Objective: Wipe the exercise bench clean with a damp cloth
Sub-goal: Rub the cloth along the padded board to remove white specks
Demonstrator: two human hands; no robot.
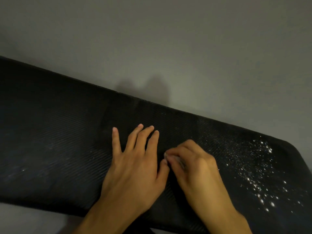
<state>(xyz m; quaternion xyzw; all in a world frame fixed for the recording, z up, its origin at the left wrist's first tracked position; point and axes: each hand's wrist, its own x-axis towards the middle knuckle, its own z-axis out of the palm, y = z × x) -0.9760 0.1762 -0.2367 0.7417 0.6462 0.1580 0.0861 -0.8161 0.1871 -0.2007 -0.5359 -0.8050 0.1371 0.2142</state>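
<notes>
The black exercise bench (50,132) runs across the view from upper left to lower right, and its pad is ribbed. White specks or droplets (253,166) are scattered over its right end. My left hand (135,166) lies flat on the middle of the pad with its fingers straight and spread. Right beside it, my right hand (194,166) is curled and blurred. Its fingertips pinch what looks like a fold of dark grey cloth (179,162), most of which is hidden or lost against the dark pad.
A plain grey wall (152,39) stands directly behind the bench's far edge. A strip of pale floor (25,220) shows below the bench's near edge at lower left. The bench's rounded right end (293,149) is near the frame's right side.
</notes>
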